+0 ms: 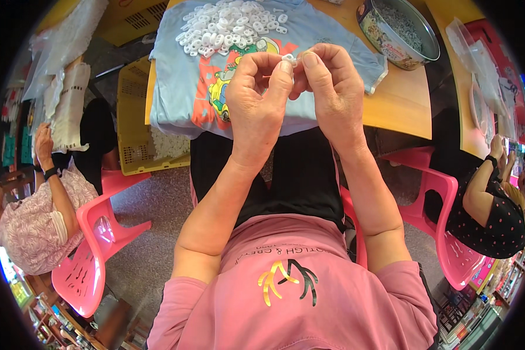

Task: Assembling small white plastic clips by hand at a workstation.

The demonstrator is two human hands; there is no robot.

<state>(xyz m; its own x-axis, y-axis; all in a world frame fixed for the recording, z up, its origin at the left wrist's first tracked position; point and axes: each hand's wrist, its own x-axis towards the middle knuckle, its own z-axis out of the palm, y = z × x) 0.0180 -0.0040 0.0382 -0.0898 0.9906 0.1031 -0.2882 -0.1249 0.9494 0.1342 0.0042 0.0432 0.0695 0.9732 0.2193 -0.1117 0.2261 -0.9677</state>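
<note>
My left hand (256,105) pinches a small white plastic piece (289,58) between thumb and forefinger. Close beside it, the thumb and forefinger of my right hand (337,87) are pressed together at the piece's right side; whatever lies between them is too small to make out. Both hands are raised over a light blue printed shirt (175,87) spread on the table. Beyond them on the cloth lies a heap of similar white plastic pieces (227,26), many with two holes.
A round tin (385,44) of small grey parts stands at the right on the wooden table (405,108). A yellow crate (133,116) with white pieces sits at the left. Pink chairs (90,251) flank me, with a person (41,216) at left and another (490,216) at right.
</note>
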